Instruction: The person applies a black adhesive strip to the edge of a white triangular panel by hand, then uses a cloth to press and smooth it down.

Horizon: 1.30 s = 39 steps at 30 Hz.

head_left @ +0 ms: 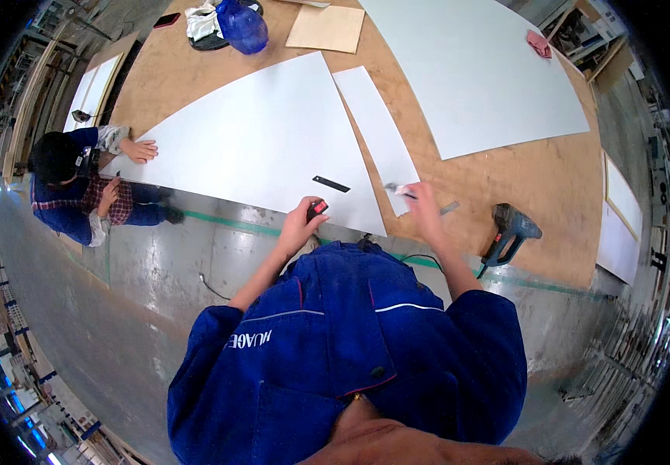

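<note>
My left hand (299,229) is closed around a small black and red tape measure (317,208) at the near edge of a large white sheet (257,128). Over the near end of a narrow white strip (377,124), my right hand (426,211) pinches a small, pale, blurred thing (397,188) whose kind I cannot make out. Between my hands, a short black straight piece with holes (331,184) lies on the large sheet. A thin grey metal piece (450,208) rests on the wooden tabletop just right of my right hand.
A heat gun (511,232) lies at the table's right. Farther off are another pale sheet (482,77), a pink cloth (539,44), a plywood piece (325,29), a blue plastic bundle (242,27) and a phone (167,20). At left, a co-worker's hand (140,150) rests on the large sheet.
</note>
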Each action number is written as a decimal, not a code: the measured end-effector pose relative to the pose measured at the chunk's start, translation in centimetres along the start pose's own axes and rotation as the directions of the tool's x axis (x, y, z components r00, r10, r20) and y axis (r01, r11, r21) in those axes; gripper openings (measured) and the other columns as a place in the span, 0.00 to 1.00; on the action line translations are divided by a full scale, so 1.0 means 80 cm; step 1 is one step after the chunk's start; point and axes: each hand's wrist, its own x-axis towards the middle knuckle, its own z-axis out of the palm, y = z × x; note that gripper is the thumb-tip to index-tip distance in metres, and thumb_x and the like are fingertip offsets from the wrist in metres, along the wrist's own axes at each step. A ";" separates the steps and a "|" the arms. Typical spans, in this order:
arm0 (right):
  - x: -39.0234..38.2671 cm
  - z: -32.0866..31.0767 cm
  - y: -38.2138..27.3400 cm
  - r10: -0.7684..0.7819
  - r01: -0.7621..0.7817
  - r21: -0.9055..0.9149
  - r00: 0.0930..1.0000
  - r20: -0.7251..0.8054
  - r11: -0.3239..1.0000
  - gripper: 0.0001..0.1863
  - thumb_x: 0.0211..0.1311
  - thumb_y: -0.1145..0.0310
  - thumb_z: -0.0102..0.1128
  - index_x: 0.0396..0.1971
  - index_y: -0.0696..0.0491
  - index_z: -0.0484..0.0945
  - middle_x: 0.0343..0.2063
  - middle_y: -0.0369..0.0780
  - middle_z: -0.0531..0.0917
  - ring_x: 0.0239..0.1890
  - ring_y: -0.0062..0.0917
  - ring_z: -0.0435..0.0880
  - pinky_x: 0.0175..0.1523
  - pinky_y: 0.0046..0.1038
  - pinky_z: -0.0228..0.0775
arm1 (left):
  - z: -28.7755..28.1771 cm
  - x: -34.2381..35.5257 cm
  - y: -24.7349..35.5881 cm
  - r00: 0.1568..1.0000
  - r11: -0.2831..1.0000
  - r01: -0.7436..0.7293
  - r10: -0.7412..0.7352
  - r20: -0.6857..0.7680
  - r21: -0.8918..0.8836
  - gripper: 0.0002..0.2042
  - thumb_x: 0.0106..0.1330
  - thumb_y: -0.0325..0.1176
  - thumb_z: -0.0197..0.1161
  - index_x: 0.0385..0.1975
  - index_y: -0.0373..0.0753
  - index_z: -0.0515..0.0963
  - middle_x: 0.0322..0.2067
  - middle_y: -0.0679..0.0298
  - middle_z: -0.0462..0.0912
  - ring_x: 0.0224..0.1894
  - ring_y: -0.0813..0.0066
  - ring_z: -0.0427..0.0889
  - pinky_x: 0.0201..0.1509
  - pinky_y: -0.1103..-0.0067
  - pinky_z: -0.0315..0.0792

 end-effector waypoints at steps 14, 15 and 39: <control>0.021 0.029 -0.097 -0.115 0.105 0.081 0.983 0.143 0.991 0.15 0.48 0.77 0.55 0.39 0.56 0.70 0.39 0.43 0.70 0.44 0.36 0.69 0.47 0.31 0.65 | -0.010 0.012 0.027 0.975 0.985 -0.170 0.162 0.150 0.040 0.17 0.54 0.30 0.61 0.44 0.37 0.69 0.34 0.58 0.77 0.35 0.71 0.77 0.40 0.79 0.70; 0.020 0.028 -0.096 -0.104 0.096 0.066 0.985 0.136 0.993 0.14 0.48 0.77 0.55 0.39 0.56 0.70 0.39 0.43 0.69 0.44 0.36 0.69 0.47 0.31 0.65 | -0.011 0.013 0.027 0.972 0.980 -0.194 0.185 0.148 0.049 0.17 0.54 0.30 0.61 0.44 0.37 0.69 0.34 0.58 0.77 0.35 0.71 0.77 0.40 0.78 0.70; 0.027 0.030 -0.116 -0.249 0.226 0.120 0.940 0.231 0.967 0.15 0.48 0.75 0.55 0.39 0.57 0.69 0.37 0.44 0.74 0.42 0.37 0.71 0.48 0.32 0.63 | -0.010 0.021 0.043 0.896 0.875 -0.412 0.338 0.290 0.255 0.22 0.55 0.35 0.60 0.50 0.39 0.65 0.36 0.54 0.76 0.35 0.57 0.77 0.39 0.72 0.70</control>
